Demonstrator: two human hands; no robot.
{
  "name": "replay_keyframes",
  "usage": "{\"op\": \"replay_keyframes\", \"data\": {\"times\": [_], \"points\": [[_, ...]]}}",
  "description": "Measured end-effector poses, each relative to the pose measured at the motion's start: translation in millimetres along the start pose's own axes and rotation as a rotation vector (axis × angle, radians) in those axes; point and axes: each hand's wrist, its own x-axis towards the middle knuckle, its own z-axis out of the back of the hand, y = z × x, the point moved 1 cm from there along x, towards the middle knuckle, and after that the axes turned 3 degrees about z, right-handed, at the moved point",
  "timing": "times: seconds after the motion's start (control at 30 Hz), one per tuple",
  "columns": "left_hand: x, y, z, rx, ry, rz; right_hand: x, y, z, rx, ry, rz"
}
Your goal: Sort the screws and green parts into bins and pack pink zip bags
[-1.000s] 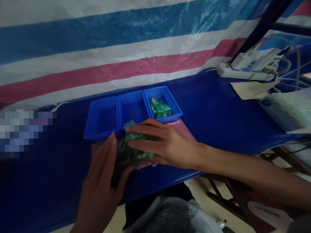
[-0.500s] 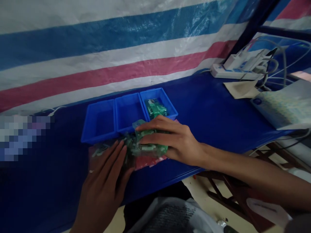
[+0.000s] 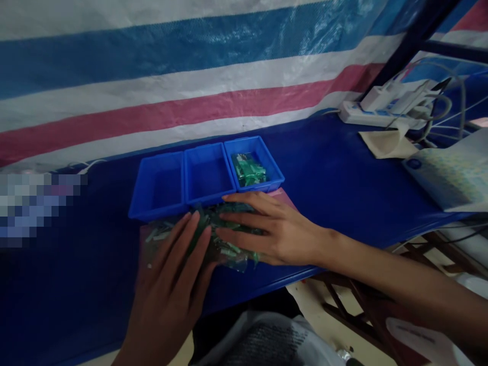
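Note:
A heap of small green plastic pieces in clear wrapping [image 3: 232, 244] lies on a pink sheet [image 3: 281, 197] at the table's front edge. My left hand [image 3: 173, 274] rests flat on the heap's left side with its fingers spread. My right hand [image 3: 270, 231] lies across the heap from the right, its fingertips on the pieces. Neither hand grips anything. Just behind the heap stands a blue three-compartment tray [image 3: 158, 162]. Its right compartment holds a small batch of similar green pieces [image 3: 248, 170]. The heap's middle is hidden under my fingers.
A blue table surface [image 3: 335, 168] runs behind a striped tarp [image 3: 190, 66]. At the right stand a power strip with plugs and cables [image 3: 377, 116], a folded paper [image 3: 385, 145] and a printed pad [image 3: 446, 173]. A blurred patch [image 3: 34, 208] covers the left.
The heap has spread flatter and wider, and the pieces now show along its left side. My hands have opened out flat on it, and the red-pink strip below it is no longer seen.

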Motion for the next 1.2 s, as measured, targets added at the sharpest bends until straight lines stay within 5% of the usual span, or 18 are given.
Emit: {"op": "replay_keyframes", "data": {"times": [0.27, 0.47, 0.57, 0.77, 1.2], "points": [[8, -12, -4.7, 0.088, 0.022, -0.147, -9, -5, 23, 0.132, -0.049, -0.227], [14, -26, -10.9, 0.046, 0.019, -0.184, -15, -11, 34, 0.151, 0.145, -0.368], [23, -32, -10.9, 0.009, 0.023, -0.181, -22, -15, 41, 0.205, 0.143, -0.425], [44, -35, -15.3, 0.053, 0.072, -0.177, -30, -24, 54, 0.202, 0.064, -0.439], [45, -13, -0.7, 0.090, -0.012, -0.221, -17, -11, 55, 0.098, 0.249, -0.381]]}}
